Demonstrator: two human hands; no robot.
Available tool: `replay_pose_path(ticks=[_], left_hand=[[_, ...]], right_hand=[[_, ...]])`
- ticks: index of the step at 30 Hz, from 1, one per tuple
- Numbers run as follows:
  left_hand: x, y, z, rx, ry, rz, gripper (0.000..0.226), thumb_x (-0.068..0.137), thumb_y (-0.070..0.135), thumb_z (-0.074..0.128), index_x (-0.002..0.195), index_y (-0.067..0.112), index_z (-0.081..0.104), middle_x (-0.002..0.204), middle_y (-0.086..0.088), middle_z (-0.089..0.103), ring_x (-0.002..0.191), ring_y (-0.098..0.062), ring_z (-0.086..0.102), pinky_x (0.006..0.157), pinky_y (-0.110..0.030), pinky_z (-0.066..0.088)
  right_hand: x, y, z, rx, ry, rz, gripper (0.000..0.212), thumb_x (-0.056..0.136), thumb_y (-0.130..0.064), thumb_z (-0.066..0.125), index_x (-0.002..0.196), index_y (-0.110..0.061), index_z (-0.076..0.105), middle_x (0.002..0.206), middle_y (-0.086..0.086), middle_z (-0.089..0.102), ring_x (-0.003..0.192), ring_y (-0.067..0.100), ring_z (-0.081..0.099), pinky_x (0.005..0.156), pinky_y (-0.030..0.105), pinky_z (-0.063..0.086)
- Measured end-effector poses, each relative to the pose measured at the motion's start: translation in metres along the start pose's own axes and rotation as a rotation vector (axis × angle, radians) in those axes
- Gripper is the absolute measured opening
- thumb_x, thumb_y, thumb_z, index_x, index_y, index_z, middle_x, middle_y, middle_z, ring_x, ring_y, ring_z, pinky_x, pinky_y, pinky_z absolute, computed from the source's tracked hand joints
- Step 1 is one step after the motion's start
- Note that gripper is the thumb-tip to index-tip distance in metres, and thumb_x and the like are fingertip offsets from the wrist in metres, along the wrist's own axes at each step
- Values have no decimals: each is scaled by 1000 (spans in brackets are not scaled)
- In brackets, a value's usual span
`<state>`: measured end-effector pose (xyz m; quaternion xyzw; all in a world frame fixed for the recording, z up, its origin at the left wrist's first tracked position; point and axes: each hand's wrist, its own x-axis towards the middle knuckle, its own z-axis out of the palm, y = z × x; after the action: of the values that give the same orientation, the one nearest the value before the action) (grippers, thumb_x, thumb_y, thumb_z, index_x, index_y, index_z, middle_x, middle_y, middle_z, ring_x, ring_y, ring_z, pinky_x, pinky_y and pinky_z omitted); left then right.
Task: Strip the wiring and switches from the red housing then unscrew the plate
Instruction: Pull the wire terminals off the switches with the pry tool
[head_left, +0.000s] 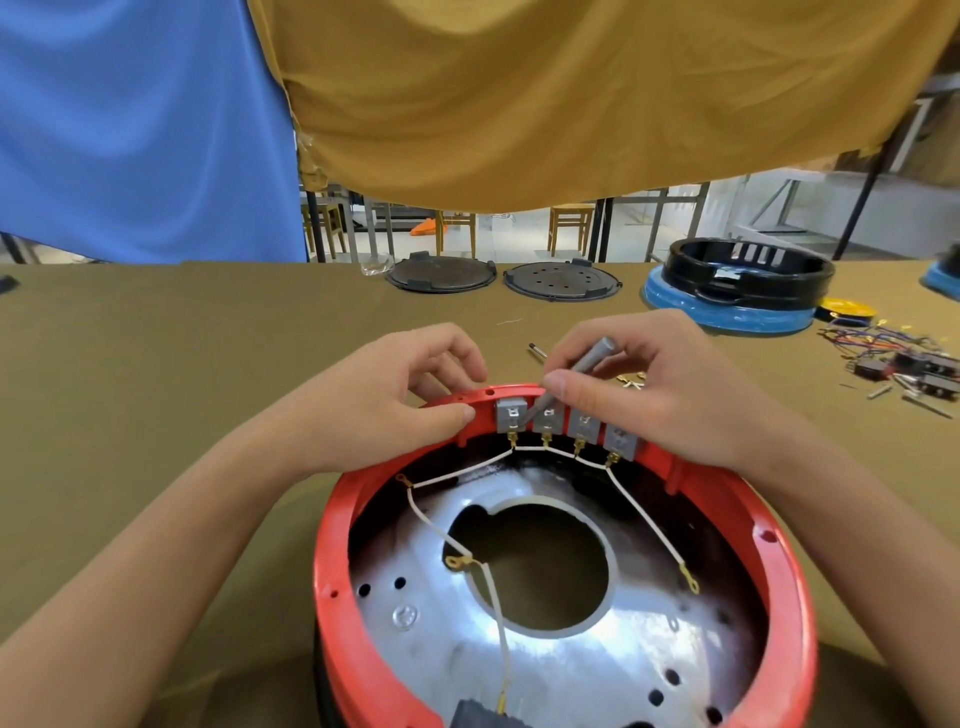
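The round red housing (779, 571) lies open in front of me, with a silver metal plate (519, 670) with a big central hole inside it. Several grey switches (584, 423) sit in a row on its far inner rim, linked by white wires (452, 540) with brass terminals. My left hand (395, 400) grips the far rim just left of the switches. My right hand (644, 395) holds a grey screwdriver (576, 371) whose tip sits between the first two switches.
Beyond the housing lie a loose metal bit (537, 351) and small brass pieces (631, 380). Two black round lids (441, 274) sit at the table's far edge. A black-and-blue housing (737, 286) stands back right, with a pile of removed wires and switches (904, 358) beside it.
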<state>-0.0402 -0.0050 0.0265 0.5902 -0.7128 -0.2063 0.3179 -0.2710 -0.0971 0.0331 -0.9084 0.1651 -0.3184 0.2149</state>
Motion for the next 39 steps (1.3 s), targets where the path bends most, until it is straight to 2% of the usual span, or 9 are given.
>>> replay_pose_path(ticks=[4, 8, 13, 17, 24, 28, 31, 35, 39], left_hand=[[-3, 5, 0, 126, -57, 44, 9, 87, 29, 70, 91, 37, 67, 106, 18, 66, 101, -3, 64, 86, -30, 51], [-3, 8, 6, 261, -114, 41, 7, 86, 35, 73, 90, 40, 75, 121, 25, 57, 111, 3, 55, 102, -26, 42], [-2, 7, 8, 299, -156, 16, 11, 89, 39, 69, 96, 43, 76, 121, 26, 54, 109, 1, 56, 101, -30, 44], [-2, 6, 10, 307, -172, 24, 11, 90, 39, 68, 97, 43, 76, 120, 26, 54, 108, 2, 56, 100, -30, 44], [0, 3, 9, 280, -196, 17, 12, 88, 43, 69, 98, 48, 74, 119, 26, 53, 108, 2, 55, 101, -33, 44], [1, 1, 9, 276, -196, 30, 12, 88, 40, 71, 98, 47, 74, 118, 25, 53, 107, 2, 56, 101, -33, 44], [1, 2, 10, 269, -203, 32, 13, 88, 40, 71, 98, 48, 73, 117, 26, 52, 107, 2, 56, 100, -33, 44], [0, 1, 10, 259, -198, 32, 12, 88, 39, 71, 97, 48, 73, 117, 26, 52, 108, 1, 56, 100, -33, 44], [0, 1, 10, 259, -198, 34, 12, 88, 40, 70, 98, 46, 72, 116, 28, 51, 107, 3, 55, 100, -32, 44]], right_hand=[[-2, -1, 0, -25, -8, 4, 6, 90, -16, 71, 86, -19, 76, 78, -5, 73, 76, 14, 69, 69, 28, 55], [-1, 0, 0, -24, -11, 18, 6, 90, -20, 73, 86, -21, 77, 77, -6, 73, 73, 12, 69, 67, 31, 54], [1, -1, 2, 46, -2, 48, 7, 91, -22, 71, 85, -23, 76, 79, -8, 72, 74, 10, 68, 66, 28, 54], [3, -1, 2, 79, -17, 90, 7, 89, -25, 70, 85, -23, 75, 82, -7, 73, 81, 11, 69, 74, 39, 55], [0, -2, 1, -51, -48, 34, 8, 85, -29, 74, 88, -23, 78, 83, -10, 68, 82, 9, 65, 73, 22, 53], [3, -1, 3, 13, -21, 69, 4, 86, -22, 75, 84, -19, 77, 78, -9, 70, 79, 8, 67, 72, 26, 53], [7, -1, 4, 108, -3, 124, 9, 89, -19, 72, 81, -15, 76, 77, -8, 73, 75, 6, 67, 72, 18, 50], [11, 0, 6, 157, 9, 170, 17, 91, -23, 69, 80, -12, 74, 78, 0, 73, 79, 20, 66, 78, 28, 49], [10, 2, 7, 200, 1, 189, 19, 93, -23, 66, 82, -9, 73, 81, 5, 73, 82, 23, 66, 81, 31, 50]])
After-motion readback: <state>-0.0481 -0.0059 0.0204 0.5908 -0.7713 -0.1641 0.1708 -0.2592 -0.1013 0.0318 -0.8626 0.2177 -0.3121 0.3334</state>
